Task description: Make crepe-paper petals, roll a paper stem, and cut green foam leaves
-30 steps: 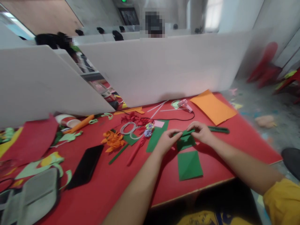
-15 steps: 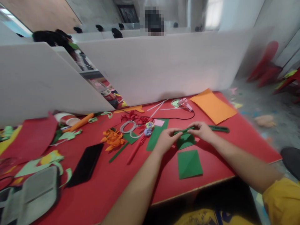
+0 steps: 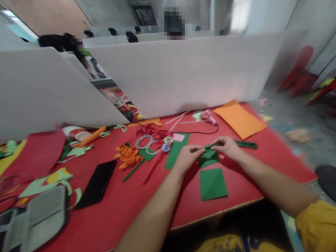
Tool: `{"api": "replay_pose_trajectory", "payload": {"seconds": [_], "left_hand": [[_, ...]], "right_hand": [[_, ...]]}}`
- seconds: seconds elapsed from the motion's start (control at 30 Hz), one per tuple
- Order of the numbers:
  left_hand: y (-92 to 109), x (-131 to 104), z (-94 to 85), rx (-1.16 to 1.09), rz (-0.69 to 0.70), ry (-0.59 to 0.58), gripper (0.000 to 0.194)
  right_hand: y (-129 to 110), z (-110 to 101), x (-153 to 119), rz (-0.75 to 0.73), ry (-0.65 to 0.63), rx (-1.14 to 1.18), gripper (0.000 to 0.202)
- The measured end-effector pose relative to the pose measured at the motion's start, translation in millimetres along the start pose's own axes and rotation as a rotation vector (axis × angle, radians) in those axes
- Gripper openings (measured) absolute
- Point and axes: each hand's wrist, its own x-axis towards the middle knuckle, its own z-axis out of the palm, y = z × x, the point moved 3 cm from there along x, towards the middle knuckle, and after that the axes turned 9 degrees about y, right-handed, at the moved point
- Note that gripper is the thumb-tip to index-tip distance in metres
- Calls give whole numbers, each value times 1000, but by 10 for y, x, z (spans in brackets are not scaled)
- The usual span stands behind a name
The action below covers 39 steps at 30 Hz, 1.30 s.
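Note:
Between my two hands is a small folded green paper piece [image 3: 208,147]. My left hand [image 3: 190,156] pinches its left end, and my right hand [image 3: 225,146] pinches its right end. Just below them a green square [image 3: 209,161] lies on the red table [image 3: 147,213], partly covered by the held piece. Nearer the table's front edge lies another green square [image 3: 213,184] with a diagonal crease. A dark green cutter [image 3: 246,144] rests beyond my right hand.
Orange sheet [image 3: 240,119] and pink glue gun [image 3: 208,117] with a black cord lie at the back. To the left are orange petals [image 3: 127,155], a black phone [image 3: 97,184] and a grey case [image 3: 43,218]. White partitions [image 3: 183,77] stand behind.
The green piece between my fingers has tilted, so more of its face shows. Both hands keep nearly the same place.

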Motion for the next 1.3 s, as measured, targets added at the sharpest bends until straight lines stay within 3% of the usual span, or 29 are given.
{"api": "replay_pose_trajectory", "payload": {"seconds": [0.13,0.23,0.43,0.53,0.67,0.8,0.93,1.03,1.1,1.2,1.3], "left_hand": [[9,14,-6,-20,-7,-36,43],[56,-11,-3,49,76,-23,38],[51,-98,64,167,270,31,28],[33,-121,98,273,342,16,25],[69,-127,83,300,345,7,24],[123,-67,-47,239,275,45,28],[119,71,-269,138,158,140,44],[106,139,-368,74,68,197,58],[108,133,-337,27,34,157,61],[123,67,-200,-42,56,72,57],[113,-2,-69,-50,66,13,57]], "right_hand": [[-47,-36,12,-32,14,-9,32],[-81,-68,10,-59,13,-63,26],[-266,-22,-134,-454,26,-426,15],[-301,28,-186,-555,22,-506,14],[-297,18,-160,-581,-5,-561,14],[-363,-138,-77,-564,21,-571,17],[-459,-327,-12,-536,124,-556,23],[-442,-324,-30,-485,176,-441,24],[-374,-219,-76,-424,109,-310,27],[-282,-35,-161,-391,10,-246,49],[-279,53,-206,-485,-25,-325,37]]}}
